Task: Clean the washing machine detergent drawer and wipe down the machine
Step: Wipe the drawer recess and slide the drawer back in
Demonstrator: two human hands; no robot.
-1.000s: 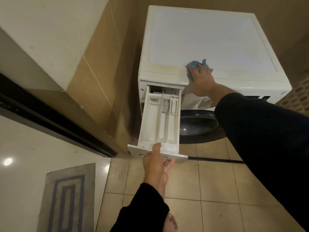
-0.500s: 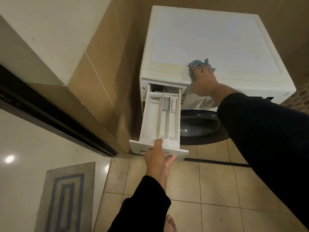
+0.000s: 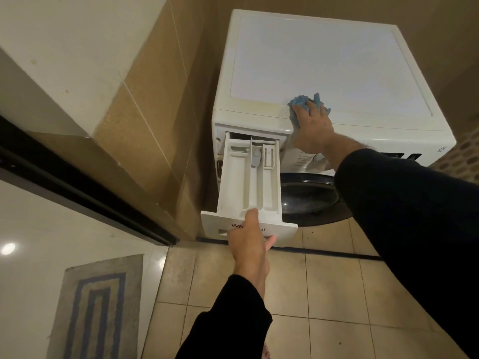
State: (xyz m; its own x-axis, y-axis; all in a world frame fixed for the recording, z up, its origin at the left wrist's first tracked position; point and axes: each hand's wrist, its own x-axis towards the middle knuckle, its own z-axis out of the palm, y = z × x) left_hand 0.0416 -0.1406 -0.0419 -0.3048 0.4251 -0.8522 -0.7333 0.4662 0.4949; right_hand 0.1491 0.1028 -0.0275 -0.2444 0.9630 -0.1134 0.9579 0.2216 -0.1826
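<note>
A white front-loading washing machine [image 3: 324, 60] stands in a tiled corner. Its white detergent drawer [image 3: 234, 187] is pulled far out at the top left of the front, with several compartments showing. My left hand [image 3: 250, 237] grips the drawer's front panel, thumb on top and fingers underneath in the handle recess. My right hand [image 3: 311, 125] rests on the front edge of the machine's top and holds a crumpled blue cloth [image 3: 298, 102] against it. The dark round door [image 3: 308, 198] sits below the drawer's right side.
A tiled wall column [image 3: 155, 112] stands close to the drawer's left. A dark sliding-door track [image 3: 77, 187] runs diagonally at left, with a grey and blue mat [image 3: 96, 307] beyond it. Beige floor tiles [image 3: 324, 294] lie below. My foot [image 3: 265, 353] shows at the bottom edge.
The view has shifted slightly. My left hand keeps its grip on the drawer front and the drawer looks a little further out. My right hand stays on the cloth at the top's front edge.
</note>
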